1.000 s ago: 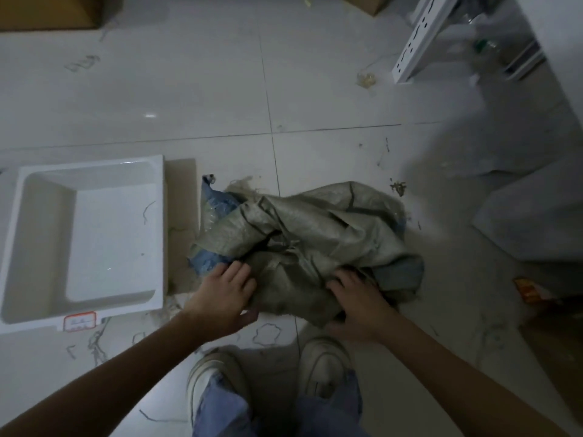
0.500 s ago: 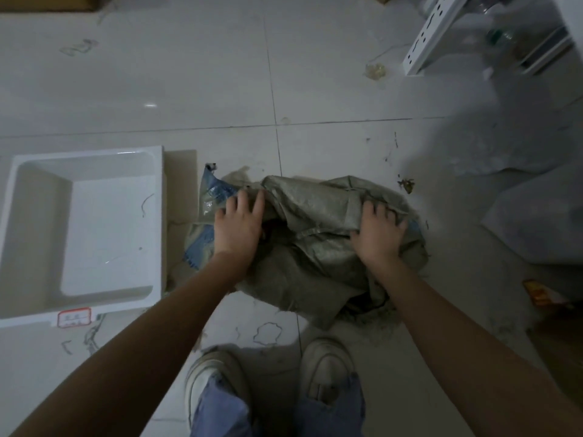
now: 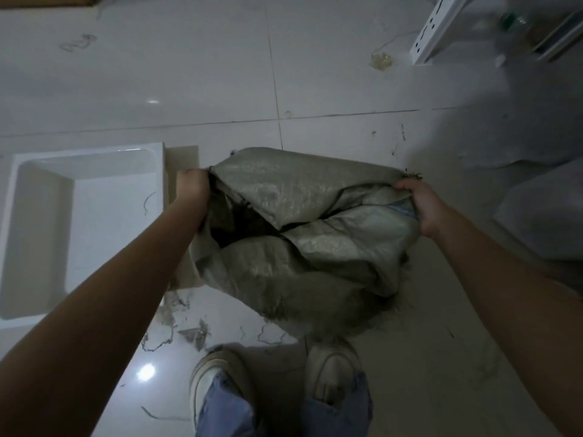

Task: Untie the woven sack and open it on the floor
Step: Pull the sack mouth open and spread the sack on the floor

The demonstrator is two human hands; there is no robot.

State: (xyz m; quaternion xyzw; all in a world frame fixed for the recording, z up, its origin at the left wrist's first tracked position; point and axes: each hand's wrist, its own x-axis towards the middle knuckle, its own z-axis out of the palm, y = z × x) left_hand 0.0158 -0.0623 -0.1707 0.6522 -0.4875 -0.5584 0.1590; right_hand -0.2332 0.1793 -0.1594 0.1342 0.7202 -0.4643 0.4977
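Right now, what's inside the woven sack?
Through the gap near the left hand, the woven sack shows only dark, shadowed folds. Its own fabric covers the rest, so any contents stay hidden.

Floor (image 3: 205,67): large pale glossy tiles, thin dark grout lines crossing upper centre of frame. Dim light; two small bright reflections, one at upper left, one at lower left. White rectangular tray (image 3: 41,165) at left edge, shallow, a thread lying inside. White perforated metal rail (image 3: 432,33) slanting in upper right corner. Small yellowish scrap (image 3: 381,59) just left of the rail's end. Brown cardboard edge (image 3: 47,0) at top left. Loose fibres and debris (image 3: 186,334) scattered lower centre. Pale bulky shapes at right edge, indistinct.
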